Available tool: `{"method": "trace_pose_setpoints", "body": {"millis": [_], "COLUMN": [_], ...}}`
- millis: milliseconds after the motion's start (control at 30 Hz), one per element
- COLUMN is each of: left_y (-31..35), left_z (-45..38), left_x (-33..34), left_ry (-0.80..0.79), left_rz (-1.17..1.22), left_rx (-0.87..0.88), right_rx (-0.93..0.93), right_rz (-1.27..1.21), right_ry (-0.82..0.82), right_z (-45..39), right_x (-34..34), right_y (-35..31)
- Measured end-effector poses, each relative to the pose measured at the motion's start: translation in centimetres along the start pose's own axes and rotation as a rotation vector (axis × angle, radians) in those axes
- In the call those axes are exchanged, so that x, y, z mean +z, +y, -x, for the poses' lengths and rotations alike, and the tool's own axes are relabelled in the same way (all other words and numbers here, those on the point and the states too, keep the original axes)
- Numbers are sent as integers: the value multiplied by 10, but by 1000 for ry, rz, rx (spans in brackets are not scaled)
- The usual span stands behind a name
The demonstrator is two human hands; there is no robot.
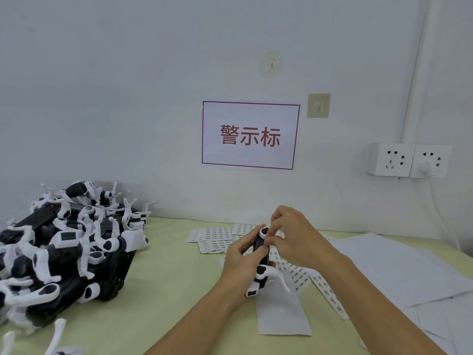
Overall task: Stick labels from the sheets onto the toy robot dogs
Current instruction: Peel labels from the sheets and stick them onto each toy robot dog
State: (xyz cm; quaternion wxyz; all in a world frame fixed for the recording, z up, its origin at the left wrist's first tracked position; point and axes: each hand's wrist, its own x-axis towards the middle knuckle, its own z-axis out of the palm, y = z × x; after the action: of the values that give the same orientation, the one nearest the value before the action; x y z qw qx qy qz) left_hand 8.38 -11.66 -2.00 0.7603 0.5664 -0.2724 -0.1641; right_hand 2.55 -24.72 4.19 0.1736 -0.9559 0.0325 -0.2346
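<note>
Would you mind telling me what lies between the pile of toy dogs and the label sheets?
Head view: only bare table between pile and label sheets.

The toy dog [261, 254] held between the left hand [239, 262] and right hand [291, 237] looked like hard plastic, black body slightly glossy, white legs smooth and matt. The heap of dogs [64, 247] had the same black-and-white plastic finish. The label sheets [215, 235] were thin printed paper, the blank sheets [399, 267] plain matt paper. The tabletop [166, 278] was a smooth, dull pale-green surface. The wall sign [250, 135] was paper, the sockets [409, 160] white smooth plastic.
</note>
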Motion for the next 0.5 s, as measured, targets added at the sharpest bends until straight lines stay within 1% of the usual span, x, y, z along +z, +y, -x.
{"method": "trace_pose_setpoints", "body": {"millis": [233, 500], "left_y": [0, -2], "left_z": [0, -1], "left_x": [2, 1], "left_ry": [6, 19], "left_rz": [-15, -7], "left_rx": [3, 11], "right_rx": [6, 30], "right_rz": [-18, 54], "right_ry": [14, 35], "right_z": [0, 1], "right_x": [0, 0], "right_y": [0, -7]}}
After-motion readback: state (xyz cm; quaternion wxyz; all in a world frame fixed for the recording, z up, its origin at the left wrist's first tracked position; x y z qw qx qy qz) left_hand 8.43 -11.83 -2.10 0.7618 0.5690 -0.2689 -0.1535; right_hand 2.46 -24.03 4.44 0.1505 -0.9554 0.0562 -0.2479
